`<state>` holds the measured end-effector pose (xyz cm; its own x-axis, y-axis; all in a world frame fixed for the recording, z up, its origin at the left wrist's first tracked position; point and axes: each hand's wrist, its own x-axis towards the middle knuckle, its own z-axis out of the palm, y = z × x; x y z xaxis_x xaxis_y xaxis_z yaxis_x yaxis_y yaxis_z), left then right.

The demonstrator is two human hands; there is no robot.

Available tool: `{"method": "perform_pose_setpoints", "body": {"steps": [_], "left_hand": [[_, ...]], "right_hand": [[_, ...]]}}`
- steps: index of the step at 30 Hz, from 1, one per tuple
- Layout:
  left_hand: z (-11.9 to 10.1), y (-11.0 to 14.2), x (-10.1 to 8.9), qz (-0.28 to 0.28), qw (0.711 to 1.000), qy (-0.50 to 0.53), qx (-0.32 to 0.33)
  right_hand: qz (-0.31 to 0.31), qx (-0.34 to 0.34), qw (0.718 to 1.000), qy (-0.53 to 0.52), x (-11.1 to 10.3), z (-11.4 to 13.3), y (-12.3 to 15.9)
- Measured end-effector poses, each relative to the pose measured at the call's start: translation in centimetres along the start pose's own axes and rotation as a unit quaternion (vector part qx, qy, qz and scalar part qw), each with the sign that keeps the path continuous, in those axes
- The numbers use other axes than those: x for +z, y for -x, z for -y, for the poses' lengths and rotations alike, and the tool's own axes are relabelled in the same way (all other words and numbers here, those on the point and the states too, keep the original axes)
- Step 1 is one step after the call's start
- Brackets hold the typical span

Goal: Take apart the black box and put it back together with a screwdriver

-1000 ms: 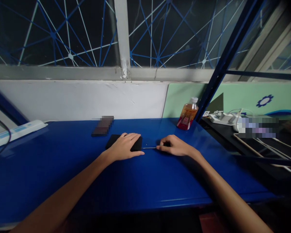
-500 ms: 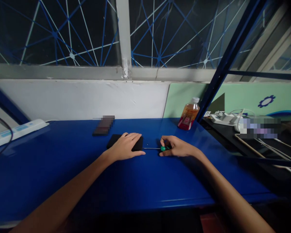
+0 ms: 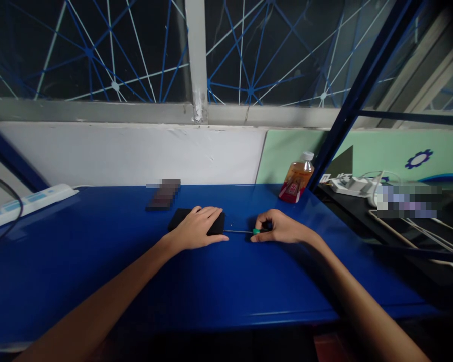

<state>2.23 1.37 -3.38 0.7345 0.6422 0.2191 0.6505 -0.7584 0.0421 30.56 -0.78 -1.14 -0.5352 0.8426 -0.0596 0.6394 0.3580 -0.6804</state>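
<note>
A flat black box lies on the blue table, its kind not clear. My left hand is laid across it, fingers over its far part and thumb along its near edge, holding it down. In my right hand is a screwdriver, pinched by its green and dark handle between thumb and fingers. Its thin metal shaft points left and meets the right side of the box. The palm hides the rear of the handle, and the tip cannot be made out. A tiny bright speck lies just beyond the shaft.
Behind the box lies a dark flat object, partly pixelated. A bottle of orange-red drink stands at the back right. A white power strip lies at the left. Cables and adapters cover a black surface on the right, beyond a blue frame post.
The whole view has shifted slightly. My right hand's fingers have curled a little differently round the screwdriver handle. My left hand stays on the black box.
</note>
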Motion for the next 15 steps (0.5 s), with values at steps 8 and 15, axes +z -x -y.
{"method": "perform_pose_setpoints", "body": {"steps": [8, 15], "left_hand": [[0.04, 0.03, 0.09, 0.001, 1.0, -0.002, -0.005], [0.01, 0.02, 0.0, 0.01, 1.0, 0.003, -0.01]], "right_hand": [[0.017, 0.017, 0.998, -0.055, 0.69, 0.04, -0.13], [0.027, -0.007, 0.999, -0.034, -0.16, -0.05, -0.03]]}}
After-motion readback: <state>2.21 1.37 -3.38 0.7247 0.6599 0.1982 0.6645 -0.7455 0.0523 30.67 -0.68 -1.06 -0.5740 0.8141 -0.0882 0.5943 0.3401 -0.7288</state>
